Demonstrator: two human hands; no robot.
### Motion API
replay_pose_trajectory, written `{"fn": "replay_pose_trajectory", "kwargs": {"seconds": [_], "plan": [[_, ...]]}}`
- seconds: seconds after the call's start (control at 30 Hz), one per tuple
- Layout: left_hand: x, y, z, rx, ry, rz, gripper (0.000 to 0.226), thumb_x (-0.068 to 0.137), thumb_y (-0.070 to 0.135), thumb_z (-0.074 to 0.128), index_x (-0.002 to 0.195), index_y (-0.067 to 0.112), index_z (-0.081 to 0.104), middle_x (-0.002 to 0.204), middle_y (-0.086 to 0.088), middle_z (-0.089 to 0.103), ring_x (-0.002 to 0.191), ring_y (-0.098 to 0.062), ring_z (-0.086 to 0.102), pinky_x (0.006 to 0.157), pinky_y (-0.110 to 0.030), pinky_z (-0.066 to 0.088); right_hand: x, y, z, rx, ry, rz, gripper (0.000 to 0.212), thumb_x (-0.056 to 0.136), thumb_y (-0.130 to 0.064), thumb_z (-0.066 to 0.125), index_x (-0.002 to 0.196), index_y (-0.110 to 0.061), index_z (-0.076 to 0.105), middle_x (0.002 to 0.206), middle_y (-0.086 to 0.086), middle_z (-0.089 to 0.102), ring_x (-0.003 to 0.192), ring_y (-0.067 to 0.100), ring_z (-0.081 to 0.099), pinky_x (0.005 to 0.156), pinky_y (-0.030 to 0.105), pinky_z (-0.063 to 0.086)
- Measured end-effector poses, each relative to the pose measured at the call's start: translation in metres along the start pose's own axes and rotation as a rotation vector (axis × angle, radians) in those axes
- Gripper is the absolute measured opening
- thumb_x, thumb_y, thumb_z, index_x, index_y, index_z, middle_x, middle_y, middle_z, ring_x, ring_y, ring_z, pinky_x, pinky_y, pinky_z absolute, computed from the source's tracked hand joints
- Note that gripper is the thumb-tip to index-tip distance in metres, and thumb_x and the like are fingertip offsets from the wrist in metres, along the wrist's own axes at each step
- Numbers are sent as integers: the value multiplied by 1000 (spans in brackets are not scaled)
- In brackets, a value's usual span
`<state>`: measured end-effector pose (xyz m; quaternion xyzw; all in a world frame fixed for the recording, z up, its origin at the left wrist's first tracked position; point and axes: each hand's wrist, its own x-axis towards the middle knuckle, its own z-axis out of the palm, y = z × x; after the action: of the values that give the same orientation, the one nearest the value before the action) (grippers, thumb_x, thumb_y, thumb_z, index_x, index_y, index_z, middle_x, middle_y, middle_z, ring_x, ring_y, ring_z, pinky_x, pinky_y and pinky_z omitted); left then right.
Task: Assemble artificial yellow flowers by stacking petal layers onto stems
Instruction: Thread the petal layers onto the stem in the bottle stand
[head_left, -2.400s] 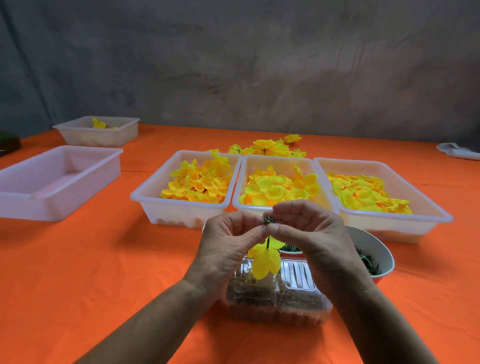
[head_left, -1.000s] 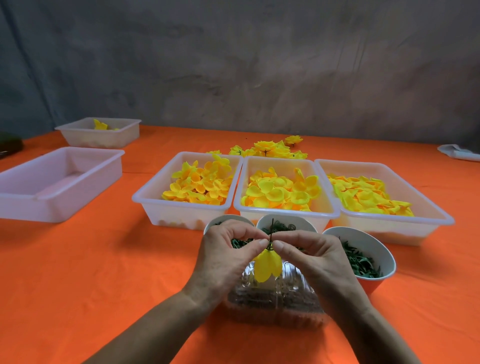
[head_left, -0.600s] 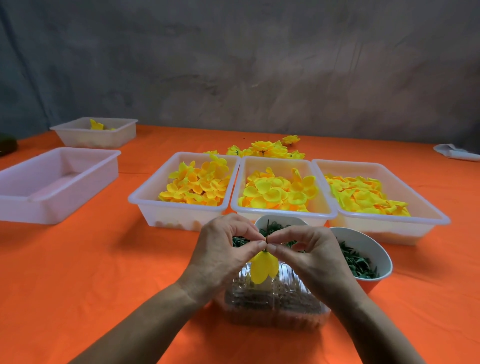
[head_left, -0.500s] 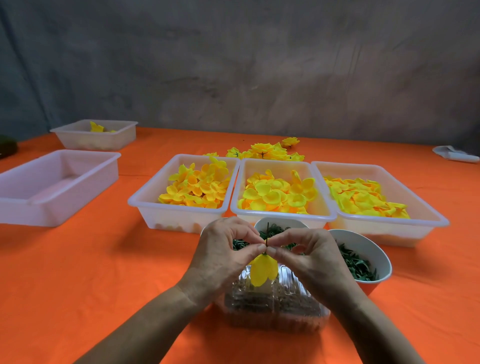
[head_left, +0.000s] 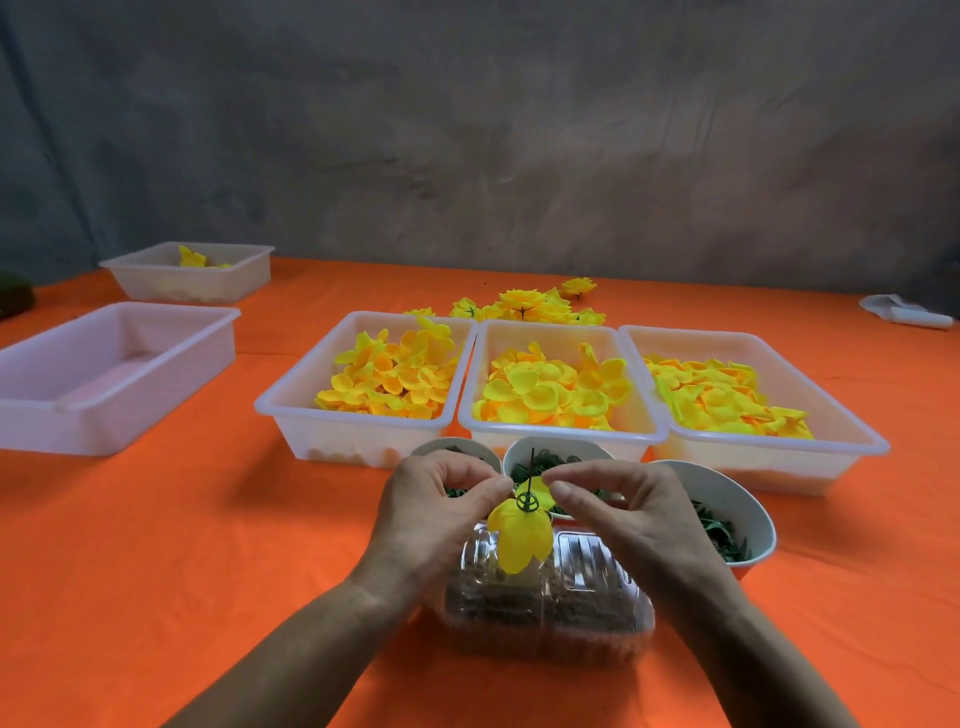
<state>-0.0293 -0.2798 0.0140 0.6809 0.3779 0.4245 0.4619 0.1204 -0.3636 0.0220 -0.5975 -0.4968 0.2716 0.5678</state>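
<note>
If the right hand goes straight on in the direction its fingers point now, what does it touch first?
Probably the yellow petal layer on the green stem, just ahead of the right hand fingertips; beyond it, the left hand. Depth is uncertain.

Orange-covered table (head_left: 156, 545) across whole lower view. Behind table, mottled grey backdrop wall (head_left: 467, 130), creased at left. Even, diffuse light; soft shadows on table.
</note>
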Motion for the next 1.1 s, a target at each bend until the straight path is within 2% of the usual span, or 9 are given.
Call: {"fn": "replay_pose_trajectory", "kwargs": {"seconds": [0.1, 0.27, 0.43, 0.57, 0.63, 0.73, 0.87, 1.0, 1.1], "plan": [[0, 2, 1, 27, -25, -12, 23, 74, 16, 78, 53, 20, 69, 67, 11, 68, 64, -1, 59, 61, -15, 46, -2, -1, 3, -25, -28, -12, 8, 78, -11, 74, 85, -14, 77, 84, 1, 75, 84, 18, 71, 80, 39, 57], [-4, 7, 3, 7, -70, -23, 23, 77, 17, 76, 58, 8, 67, 69, -2, 59, 65, -8, 51, 57, -14, 39, -3, -2, 8, -39, -42, -42, 11, 76, -12, 76, 80, -22, 77, 82, -5, 75, 84, 9, 70, 77, 29, 55], [-3, 12, 1, -113, -189, -190, 23, 80, 18, 74, 75, -4, 69, 81, -23, 64, 77, -25, 57, 76, -39, 47, -1, -2, 11, -15, -41, -61, 8, 71, -18, 78, 73, -25, 77, 79, -2, 74, 80, 12, 70, 73, 26, 55], [0, 14, -1, -157, -219, -385, 12, 80, 13, 73, 76, 3, 70, 87, -20, 67, 90, -35, 63, 88, -52, 49, 0, -1, 12, 4, -46, -38, 6, 64, -26, 79, 69, -26, 77, 78, 1, 74, 78, 15, 70, 73, 31, 55], [2, 13, 0, -202, -253, -460, 11, 81, 9, 71, 72, 5, 68, 84, -20, 65, 79, -30, 63, 73, -41, 56, 1, 0, 11, -22, -47, -33, 11, 68, -17, 80, 67, -27, 76, 77, 0, 74, 74, 13, 69, 70, 27, 54], [3, 13, 1, -310, -262, -582, 6, 83, 6, 67, 79, 2, 66, 86, -19, 63, 64, -23, 61, 45, -24, 48, 4, -3, 9, -85, -60, -14, 10, 70, -14, 81, 69, -22, 75, 75, -3, 73, 66, 4, 65, 61, 18, 48], [6, 9, 5, -331, -203, -581, 3, 81, 0, 65, 80, 2, 66, 87, -16, 68, 70, -19, 69, 50, -24, 51, 10, -7, 7, -247, -78, 1, 8, 70, -20, 82, 70, -22, 75, 75, -7, 72, 61, -4, 60, 62, 17, 43], [6, 1, 9, -251, -180, -568, 8, 77, -2, 65, 74, 5, 63, 89, -16, 65, 103, -33, 60, 97, -48, 47, 10, -7, 8, -355, -111, 20, 8, 71, -22, 82, 69, -23, 74, 65, -13, 67, 53, -7, 56, 55, 12, 39], [7, -1, 7, -211, -197, -556, 8, 76, 1, 68, 71, 6, 64, 86, -15, 63, 98, -35, 58, 90, -47, 47, 9, -4, 9, -386, -73, 12, 8, 70, -23, 83, 71, -23, 75, 74, -10, 70, 70, -3, 62, 69, 22, 49]]}}
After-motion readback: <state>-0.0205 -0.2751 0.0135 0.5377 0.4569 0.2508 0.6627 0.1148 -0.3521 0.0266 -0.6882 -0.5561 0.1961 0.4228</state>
